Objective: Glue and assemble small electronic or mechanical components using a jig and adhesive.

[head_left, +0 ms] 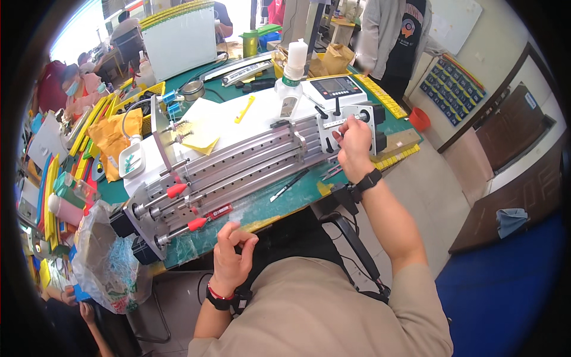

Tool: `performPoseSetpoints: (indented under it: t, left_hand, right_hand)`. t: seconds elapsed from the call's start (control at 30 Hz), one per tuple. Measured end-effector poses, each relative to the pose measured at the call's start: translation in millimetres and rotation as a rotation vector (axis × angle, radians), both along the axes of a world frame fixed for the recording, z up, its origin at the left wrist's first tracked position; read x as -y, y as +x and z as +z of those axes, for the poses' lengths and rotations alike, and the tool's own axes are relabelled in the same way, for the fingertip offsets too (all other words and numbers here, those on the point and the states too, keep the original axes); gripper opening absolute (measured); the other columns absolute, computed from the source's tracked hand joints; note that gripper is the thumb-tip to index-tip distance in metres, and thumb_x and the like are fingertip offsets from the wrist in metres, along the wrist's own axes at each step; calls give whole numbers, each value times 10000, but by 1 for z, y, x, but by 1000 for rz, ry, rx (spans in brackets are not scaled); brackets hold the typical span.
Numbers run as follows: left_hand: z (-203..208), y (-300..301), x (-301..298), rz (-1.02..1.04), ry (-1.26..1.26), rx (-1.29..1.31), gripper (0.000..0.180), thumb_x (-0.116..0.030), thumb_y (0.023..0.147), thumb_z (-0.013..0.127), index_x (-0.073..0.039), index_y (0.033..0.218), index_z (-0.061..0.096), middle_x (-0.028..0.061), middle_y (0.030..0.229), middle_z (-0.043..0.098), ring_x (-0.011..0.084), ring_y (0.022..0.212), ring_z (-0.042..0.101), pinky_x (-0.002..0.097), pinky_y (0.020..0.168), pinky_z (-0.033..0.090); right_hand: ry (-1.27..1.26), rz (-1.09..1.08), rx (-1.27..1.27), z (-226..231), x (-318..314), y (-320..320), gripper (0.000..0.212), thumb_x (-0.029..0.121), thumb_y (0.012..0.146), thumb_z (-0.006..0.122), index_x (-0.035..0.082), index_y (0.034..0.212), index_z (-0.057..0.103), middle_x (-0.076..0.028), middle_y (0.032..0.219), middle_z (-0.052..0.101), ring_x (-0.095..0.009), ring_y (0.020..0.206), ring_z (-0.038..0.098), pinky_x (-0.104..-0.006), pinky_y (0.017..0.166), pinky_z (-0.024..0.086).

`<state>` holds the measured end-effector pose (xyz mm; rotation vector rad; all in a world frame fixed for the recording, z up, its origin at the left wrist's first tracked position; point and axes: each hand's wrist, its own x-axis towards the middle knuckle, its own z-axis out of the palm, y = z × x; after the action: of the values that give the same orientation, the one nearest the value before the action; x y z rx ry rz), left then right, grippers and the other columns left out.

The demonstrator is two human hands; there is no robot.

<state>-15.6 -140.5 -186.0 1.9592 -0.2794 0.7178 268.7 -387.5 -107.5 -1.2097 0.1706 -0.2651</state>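
Observation:
A long metal linear-rail frame [238,163] with rods and dark motors lies across the bench. My right hand [355,146] is at its right end, above the silver end plate [329,143] with black knobs. Its fingers are closed on a short silver strip with dark marks [336,123]. My left hand [233,256] hangs in front of the bench edge, its fingers curled in toward the thumb; whether anything small is between them is hidden. Close to it, two red-tipped parts [197,224] sit on the frame's rods. A black pen-like tool [289,185] lies before the frame.
Behind the frame stand a white bottle [289,89] and a grey device with a screen [336,88]. A yellow marker [244,109] and papers lie nearby. A plastic bag [113,262] hangs at the left corner. A chair armrest [357,247] is beside me. Other people are around.

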Motion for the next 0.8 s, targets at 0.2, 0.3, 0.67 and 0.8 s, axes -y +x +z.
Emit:
performPoseSetpoints:
  t: [0.2,0.3,0.67,0.8]
  left_hand:
    - [9,3,1,24,24,-38,568,86,938,760,18,1402,441,92,865,750,167,548,566,289,550,447]
    - [9,3,0,31,82,-21,564,81,925,769,11,1382,447,77,867,749,154,513,503,293,523,399]
    - [41,22,-6,2,304,194,313,92,817,764,-37,1069,628,93,984,727,273,742,621,398,697,475]
    - [68,31,-5,107,413,200,278,20,806,780,-57,1051,672,128,1150,709,357,1084,663,464,915,484]
  right_hand:
    - [112,-54,18,-3,-8,3,209,199,1152,531,51,1004,540,-35,879,546,-142,786,557,-374,746,616]
    - [196,-69,47,-11,-13,-11,194,200,1152,533,45,1035,539,-54,922,552,-148,829,554,-375,808,615]
    - [571,248,-78,-20,-41,-41,126,117,1160,499,18,1097,545,-89,987,593,-220,938,654,-442,960,634]
    - [497,273,-63,-27,-42,-33,182,135,1156,519,27,1013,549,-86,947,583,-197,859,607,-414,914,625]
